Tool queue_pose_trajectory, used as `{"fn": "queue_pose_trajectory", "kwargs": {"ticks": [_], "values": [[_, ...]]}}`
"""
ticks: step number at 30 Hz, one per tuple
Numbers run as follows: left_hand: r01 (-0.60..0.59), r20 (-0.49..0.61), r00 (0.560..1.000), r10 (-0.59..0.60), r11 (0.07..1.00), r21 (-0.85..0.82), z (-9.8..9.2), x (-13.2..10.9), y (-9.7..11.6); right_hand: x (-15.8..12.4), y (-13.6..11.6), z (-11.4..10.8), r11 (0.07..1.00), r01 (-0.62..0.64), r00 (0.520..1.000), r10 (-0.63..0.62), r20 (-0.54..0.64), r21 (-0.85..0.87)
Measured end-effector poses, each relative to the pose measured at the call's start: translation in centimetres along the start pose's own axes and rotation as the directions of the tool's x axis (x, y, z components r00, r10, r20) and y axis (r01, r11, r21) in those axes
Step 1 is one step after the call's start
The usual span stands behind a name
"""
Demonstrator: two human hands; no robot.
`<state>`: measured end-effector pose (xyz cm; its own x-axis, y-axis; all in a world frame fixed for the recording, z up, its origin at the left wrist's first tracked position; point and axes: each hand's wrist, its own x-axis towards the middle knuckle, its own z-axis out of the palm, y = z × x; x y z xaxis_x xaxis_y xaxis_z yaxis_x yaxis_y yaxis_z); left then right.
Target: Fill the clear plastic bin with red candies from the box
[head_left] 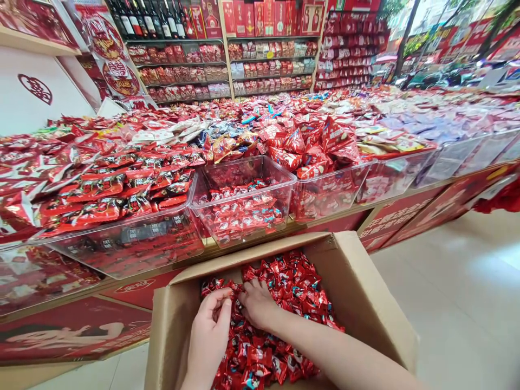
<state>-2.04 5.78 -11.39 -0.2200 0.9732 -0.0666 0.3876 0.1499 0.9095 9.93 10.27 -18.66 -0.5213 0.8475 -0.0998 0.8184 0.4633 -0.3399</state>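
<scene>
A cardboard box (368, 292) stands open below me, holding a heap of red-wrapped candies (280, 352). Inside it, my left hand (212, 317) is closed, with the thumb against the bent fingers above the candies at the left side. What lies between those fingers is too small to make out. Close beside it, my right hand (258, 303) reaches across from the right, palm down. Its fingers are slightly apart and touch the heap, the tips partly hidden among the wrappers. Just beyond the box, a clear plastic bin (244, 208) is partly filled with similar red candies.
Clear bins of wrapped sweets line the counter on both sides, including dark-and-red packets (109, 187) and red triangular packs (333, 135). Shelves with wine bottles (148, 21) and red boxes (268, 19) stand behind. Pale tiled floor (459, 292) shows at right.
</scene>
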Motion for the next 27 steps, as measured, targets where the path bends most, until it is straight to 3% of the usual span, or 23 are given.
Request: {"fn": "queue_pose_trajectory", "kwargs": {"ticks": [5,11,22,27], "values": [[-0.016,0.007,1.0,0.016,1.0,0.011,0.1,-0.2,-0.4,1.0,-1.0,1.0,0.992,-0.126,0.992,0.126,-0.022,-0.029],[-0.017,-0.002,1.0,0.017,1.0,0.0,0.2,-0.6,-0.3,1.2,-1.2,1.7,0.979,-0.18,0.983,0.182,-0.018,0.094],[-0.012,-0.022,1.0,0.011,1.0,-0.029,0.6,-0.5,-0.6,1.0,-0.5,2.8,0.981,-0.081,0.994,0.093,-0.065,0.175],[-0.005,-0.076,0.997,0.001,0.999,-0.047,0.0,-0.2,-0.8,0.6,-0.1,2.7,0.98,0.004,0.988,0.026,-0.151,0.197]]}}
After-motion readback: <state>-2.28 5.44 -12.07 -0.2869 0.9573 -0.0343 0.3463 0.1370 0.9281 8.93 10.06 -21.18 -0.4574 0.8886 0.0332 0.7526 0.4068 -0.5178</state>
